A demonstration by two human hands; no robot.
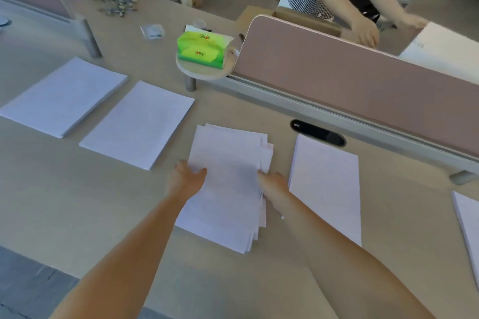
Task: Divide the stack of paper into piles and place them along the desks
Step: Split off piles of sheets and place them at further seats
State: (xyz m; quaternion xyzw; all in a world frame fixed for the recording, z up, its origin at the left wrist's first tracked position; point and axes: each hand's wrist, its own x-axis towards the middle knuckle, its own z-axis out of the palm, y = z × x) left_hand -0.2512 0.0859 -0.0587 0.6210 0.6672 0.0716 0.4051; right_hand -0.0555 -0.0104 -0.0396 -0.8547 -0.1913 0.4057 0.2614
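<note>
An untidy, fanned pile of white paper (228,176) lies on the beige desk (77,202) in front of me. My left hand (185,179) holds its left edge, thumb on top of the sheets. My right hand (274,185) grips its right edge, fingers partly tucked among the sheets. Neat piles lie in a row: one at far left (64,96), one beside it (140,124), one just right of my right hand (326,184), and one cut off at the right edge (469,220).
A pink divider screen (350,77) runs along the desk's back right, with a black cable slot (317,132) before it. A green tissue box (201,49) sits on a small round shelf. Two other people work across the desk. The desk's front edge is at lower left.
</note>
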